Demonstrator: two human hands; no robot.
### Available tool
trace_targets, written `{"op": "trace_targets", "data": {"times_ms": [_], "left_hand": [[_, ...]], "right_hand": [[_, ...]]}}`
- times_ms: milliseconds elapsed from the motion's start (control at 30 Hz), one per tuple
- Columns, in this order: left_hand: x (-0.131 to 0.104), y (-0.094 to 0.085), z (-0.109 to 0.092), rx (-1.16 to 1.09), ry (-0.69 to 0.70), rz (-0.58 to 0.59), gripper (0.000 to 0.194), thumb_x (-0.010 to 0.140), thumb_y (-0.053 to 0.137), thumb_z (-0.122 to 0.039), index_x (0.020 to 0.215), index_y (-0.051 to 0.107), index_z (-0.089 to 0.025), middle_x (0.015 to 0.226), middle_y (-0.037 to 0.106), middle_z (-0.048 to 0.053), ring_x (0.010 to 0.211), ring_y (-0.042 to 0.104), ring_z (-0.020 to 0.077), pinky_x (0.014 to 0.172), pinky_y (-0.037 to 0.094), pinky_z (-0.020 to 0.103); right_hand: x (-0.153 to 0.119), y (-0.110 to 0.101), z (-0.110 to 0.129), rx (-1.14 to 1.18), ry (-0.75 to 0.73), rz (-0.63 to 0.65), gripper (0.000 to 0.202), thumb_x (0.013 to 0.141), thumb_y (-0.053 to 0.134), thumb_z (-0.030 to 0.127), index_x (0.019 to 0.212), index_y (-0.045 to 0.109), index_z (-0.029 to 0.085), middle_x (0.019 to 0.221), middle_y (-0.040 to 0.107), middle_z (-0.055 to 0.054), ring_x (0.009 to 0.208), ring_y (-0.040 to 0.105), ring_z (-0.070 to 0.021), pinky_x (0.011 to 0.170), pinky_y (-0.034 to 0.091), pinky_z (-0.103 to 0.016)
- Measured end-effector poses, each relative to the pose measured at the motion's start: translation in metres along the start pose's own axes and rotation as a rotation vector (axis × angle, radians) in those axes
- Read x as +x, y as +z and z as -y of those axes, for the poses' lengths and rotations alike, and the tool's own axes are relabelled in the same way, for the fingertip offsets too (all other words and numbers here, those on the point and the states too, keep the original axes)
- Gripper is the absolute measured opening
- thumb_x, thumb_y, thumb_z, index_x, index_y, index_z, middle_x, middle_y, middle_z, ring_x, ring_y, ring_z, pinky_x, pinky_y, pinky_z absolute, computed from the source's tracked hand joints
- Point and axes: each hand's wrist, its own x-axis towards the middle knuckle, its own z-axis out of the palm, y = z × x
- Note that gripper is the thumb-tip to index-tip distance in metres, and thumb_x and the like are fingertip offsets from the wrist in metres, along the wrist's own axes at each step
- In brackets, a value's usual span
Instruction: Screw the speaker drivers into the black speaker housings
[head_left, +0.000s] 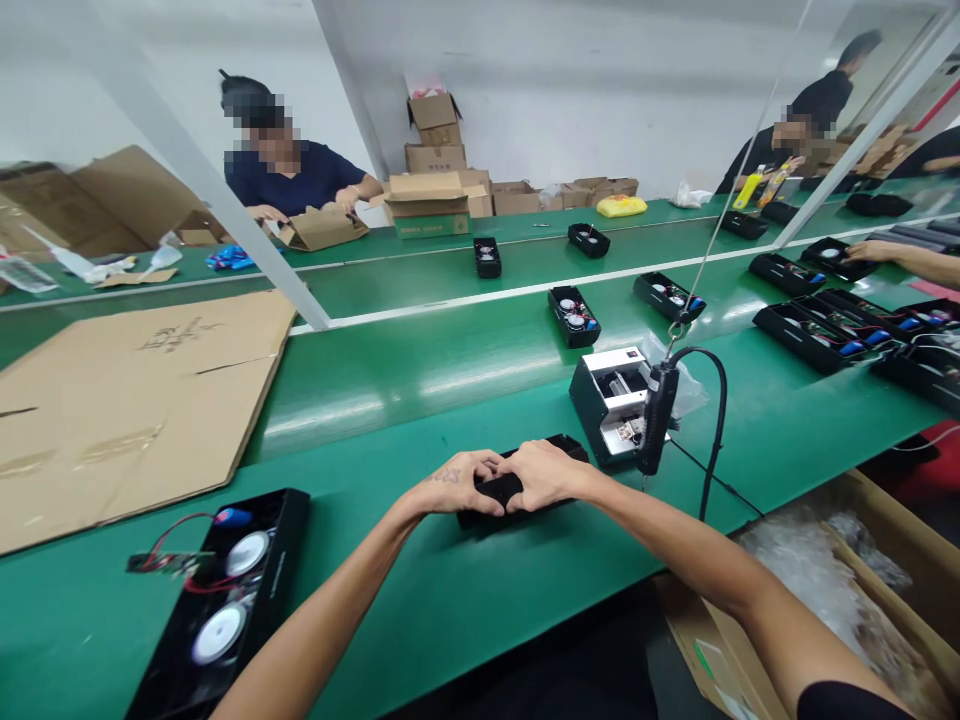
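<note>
Both my hands are on a black speaker casing [499,488] that lies on the green bench in front of me. My left hand [457,482] grips its left part, with the thumb at the near edge and the fingers curled over the top. Close beside it, my right hand [546,474] holds the casing in the same way, and the thumbs almost meet. The hands hide much of the casing. To the left lies an open speaker housing [289,540] with two white round speakers, a blue battery and a circuit board on red wires.
Right of the casing stands a screw feeder [611,400], with an electric screwdriver [658,415] hanging on a cable before it. Flat cardboard [150,390] covers the left. Several open housings [574,316] lie on the belt beyond. A co-worker [300,175] handles a carton opposite.
</note>
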Motion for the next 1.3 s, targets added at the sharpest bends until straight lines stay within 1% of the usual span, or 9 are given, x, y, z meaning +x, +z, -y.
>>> {"op": "trace_targets", "data": {"times_ms": [233,433,600,700,767,900,1067,1200,1300], "left_hand": [[0.0,0.001,0.002,-0.041,0.007,0.01,0.034,0.065,0.086,-0.046,0.06,0.065,-0.02,0.122,0.074,0.0,0.098,0.066,0.0199,0.082,0.047,0.029],[-0.001,0.002,0.003,-0.055,0.022,0.005,0.031,0.07,0.086,-0.045,0.062,0.07,-0.02,0.116,0.076,-0.001,0.093,0.066,0.0176,0.078,0.046,0.027],[-0.005,0.014,0.004,0.004,0.05,-0.051,0.034,0.07,0.089,-0.044,0.059,0.067,-0.02,0.112,0.076,-0.002,0.092,0.067,0.0176,0.079,0.047,0.028],[-0.008,0.024,0.006,0.063,0.075,-0.091,0.032,0.073,0.088,-0.045,0.061,0.071,-0.021,0.116,0.076,-0.001,0.101,0.069,0.0203,0.089,0.049,0.031],[-0.01,0.03,0.008,0.107,0.093,-0.108,0.026,0.075,0.089,-0.046,0.069,0.077,-0.024,0.118,0.076,-0.001,0.108,0.069,0.0227,0.103,0.047,0.035],[-0.013,0.035,0.011,0.181,0.121,-0.123,0.023,0.076,0.09,-0.049,0.078,0.081,-0.027,0.118,0.077,-0.001,0.111,0.069,0.0244,0.126,0.032,0.047],[-0.013,0.032,0.014,0.212,0.13,-0.111,0.024,0.078,0.089,-0.05,0.08,0.083,-0.027,0.121,0.077,0.0,0.11,0.07,0.0244,0.128,0.031,0.05],[-0.013,0.032,0.015,0.205,0.11,-0.092,0.019,0.078,0.091,-0.047,0.086,0.085,-0.031,0.125,0.075,-0.001,0.116,0.07,0.0255,0.134,0.02,0.054],[-0.015,0.035,0.012,0.197,0.098,-0.081,0.018,0.077,0.091,-0.043,0.091,0.085,-0.032,0.127,0.075,-0.001,0.122,0.069,0.0266,0.135,0.015,0.057]], "right_hand": [[0.004,0.006,-0.006,0.026,-0.008,-0.015,0.05,0.083,0.083,0.047,0.13,0.078,0.031,0.095,0.085,-0.005,0.092,0.08,-0.0319,0.065,0.041,-0.03],[0.004,0.004,-0.004,-0.029,-0.035,-0.016,0.044,0.083,0.083,0.049,0.121,0.082,0.027,0.088,0.084,-0.007,0.086,0.08,-0.0328,0.063,0.039,-0.032],[-0.006,0.016,0.003,-0.089,-0.051,-0.086,0.051,0.085,0.081,0.042,0.133,0.077,0.027,0.084,0.083,-0.006,0.084,0.08,-0.032,0.064,0.041,-0.033],[-0.013,0.027,0.006,-0.125,-0.055,-0.127,0.052,0.085,0.079,0.038,0.137,0.076,0.027,0.087,0.083,-0.007,0.085,0.079,-0.0311,0.071,0.046,-0.035],[-0.018,0.032,0.008,-0.139,-0.065,-0.147,0.052,0.087,0.079,0.036,0.138,0.075,0.028,0.091,0.084,-0.007,0.086,0.078,-0.0304,0.075,0.047,-0.035],[-0.022,0.034,0.012,-0.141,-0.042,-0.157,0.046,0.089,0.08,0.038,0.133,0.076,0.028,0.096,0.084,-0.008,0.092,0.079,-0.0301,0.083,0.048,-0.036],[-0.017,0.033,0.014,-0.092,-0.031,-0.15,0.044,0.086,0.08,0.035,0.129,0.078,0.025,0.088,0.083,-0.006,0.089,0.079,-0.0294,0.083,0.048,-0.036],[-0.016,0.036,0.014,-0.147,-0.071,-0.148,0.04,0.086,0.076,0.033,0.125,0.079,0.023,0.098,0.084,-0.01,0.092,0.078,-0.0309,0.081,0.049,-0.038],[-0.02,0.04,0.015,-0.147,-0.062,-0.145,0.039,0.088,0.075,0.035,0.124,0.079,0.022,0.098,0.083,-0.01,0.091,0.078,-0.031,0.079,0.049,-0.038]]}}
